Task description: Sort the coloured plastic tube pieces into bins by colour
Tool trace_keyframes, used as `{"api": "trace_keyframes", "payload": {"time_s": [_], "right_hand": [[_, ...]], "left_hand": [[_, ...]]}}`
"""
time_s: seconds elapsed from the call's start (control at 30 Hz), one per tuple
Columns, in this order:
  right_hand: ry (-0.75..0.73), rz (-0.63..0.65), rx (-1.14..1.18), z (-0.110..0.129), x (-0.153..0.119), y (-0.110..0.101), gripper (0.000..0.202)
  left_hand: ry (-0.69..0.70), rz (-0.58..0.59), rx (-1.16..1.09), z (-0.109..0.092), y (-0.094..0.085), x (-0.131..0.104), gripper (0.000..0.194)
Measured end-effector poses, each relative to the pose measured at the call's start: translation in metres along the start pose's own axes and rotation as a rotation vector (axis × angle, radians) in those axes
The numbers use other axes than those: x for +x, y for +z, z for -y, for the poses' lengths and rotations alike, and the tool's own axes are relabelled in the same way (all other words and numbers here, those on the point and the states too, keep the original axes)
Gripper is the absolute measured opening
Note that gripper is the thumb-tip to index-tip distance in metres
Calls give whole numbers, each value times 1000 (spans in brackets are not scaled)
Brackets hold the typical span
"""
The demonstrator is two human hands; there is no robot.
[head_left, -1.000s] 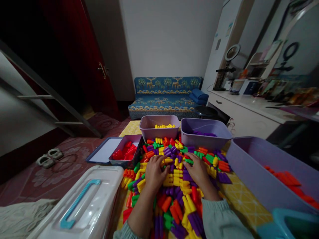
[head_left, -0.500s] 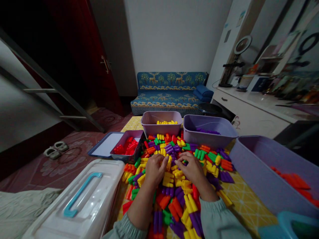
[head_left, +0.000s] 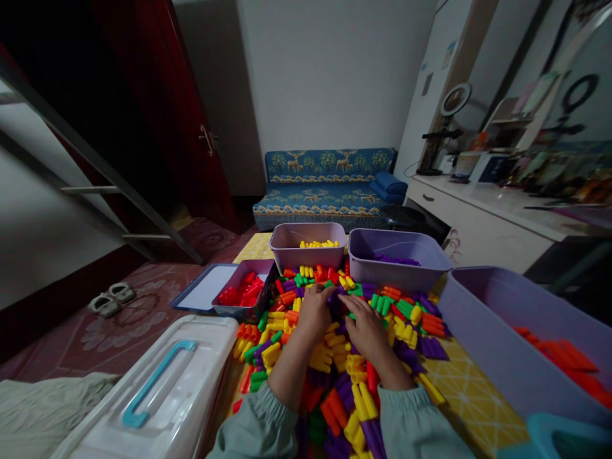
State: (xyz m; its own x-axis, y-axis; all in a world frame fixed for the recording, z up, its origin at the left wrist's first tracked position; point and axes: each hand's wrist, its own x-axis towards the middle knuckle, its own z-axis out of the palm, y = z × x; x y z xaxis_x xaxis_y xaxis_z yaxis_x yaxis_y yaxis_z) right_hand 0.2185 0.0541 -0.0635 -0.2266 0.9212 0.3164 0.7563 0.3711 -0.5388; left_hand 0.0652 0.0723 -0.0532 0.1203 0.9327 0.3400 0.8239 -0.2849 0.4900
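A heap of toy building blocks in yellow, purple, green, red and orange, each made of tube shapes, covers the middle of the table. My left hand (head_left: 315, 313) reaches over the far half of this heap, its fingers bent downward and its thumb pointing right. Close by on the right, my right hand (head_left: 367, 326) rests low over the blocks with its fingers stretched forward and apart. Purple blocks (head_left: 337, 307) show in the gap between both hands. Yellow blocks (head_left: 321, 358) lie below my wrists. The undersides of my fingertips are hidden.
Behind the heap stand a pink-purple bin (head_left: 306, 256) with yellow blocks and a purple bin (head_left: 401, 271) with purple ones. A larger bin (head_left: 497, 338) at right holds orange blocks, a small box (head_left: 239, 312) at left red ones. A lidded clear box (head_left: 167, 382) stands front left.
Both hands have moved forward over the heap, the left also slightly right. My right fingers are straighter than before. The view has tilted slightly upward.
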Motion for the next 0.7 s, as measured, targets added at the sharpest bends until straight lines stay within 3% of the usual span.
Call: {"api": "trace_keyframes", "payload": {"time_s": [0.27, 0.4, 0.57, 0.7], "right_hand": [[-28, -114, 189, 16, 4, -12, 51], [-8, -192, 329, 19, 4, -14, 37], [115, -253, 443, 18, 18, -27, 37], [107, -463, 536, 21, 45, -59, 37]], "left_hand": [[-93, -135, -373, -17, -3, -14, 50], [-208, -106, -663, -20, 0, -14, 47], [-280, 162, -913, -34, -10, 25, 55], [-177, 161, -837, -69, -38, 72, 58]]}}
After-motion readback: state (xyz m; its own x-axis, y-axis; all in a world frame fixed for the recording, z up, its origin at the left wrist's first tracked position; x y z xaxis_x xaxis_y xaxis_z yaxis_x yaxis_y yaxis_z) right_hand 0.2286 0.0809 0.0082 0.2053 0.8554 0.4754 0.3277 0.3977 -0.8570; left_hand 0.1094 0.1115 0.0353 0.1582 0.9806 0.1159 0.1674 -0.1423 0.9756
